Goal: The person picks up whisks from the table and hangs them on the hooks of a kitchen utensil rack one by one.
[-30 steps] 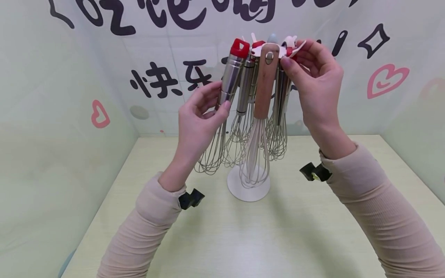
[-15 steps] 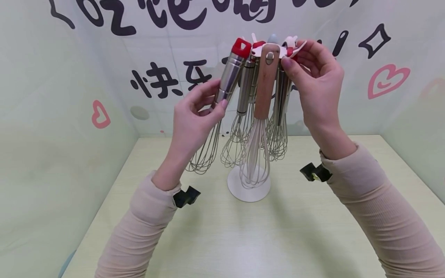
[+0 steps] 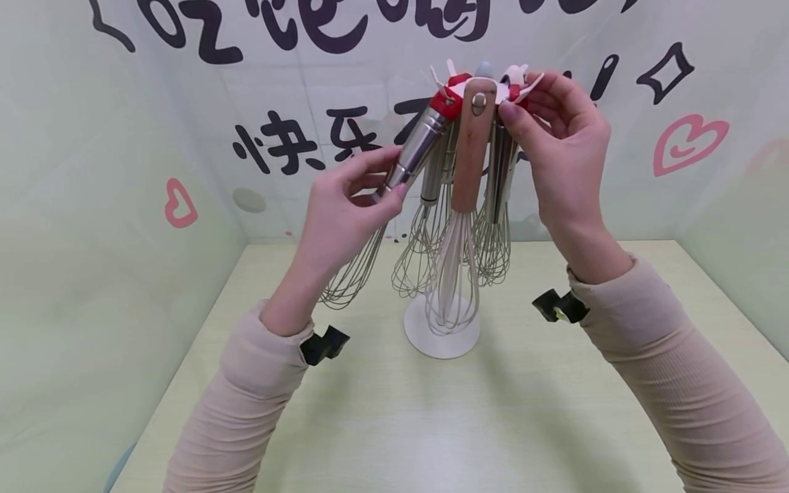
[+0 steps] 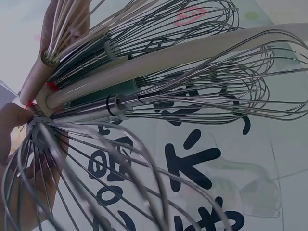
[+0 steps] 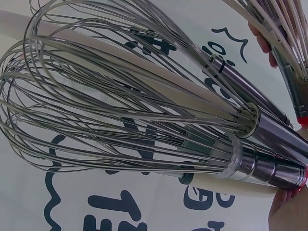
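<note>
My left hand [image 3: 342, 212] grips the steel handle of a red-capped whisk [image 3: 419, 147], which leans with its wire loops out to the lower left. Its red end touches a hook of a white stand [image 3: 440, 342]; whether it is hooked on is hard to tell. At the stand's top right, my right hand [image 3: 570, 154] pinches a white hook between thumb and fingers, beside another red whisk end. Several more whisks hang around the stand, the nearest a wooden-handled whisk [image 3: 473, 150]. Held-whisk wires [image 4: 96, 178] fill the left wrist view's lower part.
The stand's round white base sits on a pale wooden table [image 3: 444, 424]. Behind it hangs a light backdrop [image 3: 345, 75] with black lettering and pink hearts. In the right wrist view, wire loops [image 5: 96, 106] of several hanging whisks crowd together.
My left hand has moved slightly left, and the held whisk tilts further. Its red end has dropped a little and shifted right against the stand's hook. My right hand stays in place.
</note>
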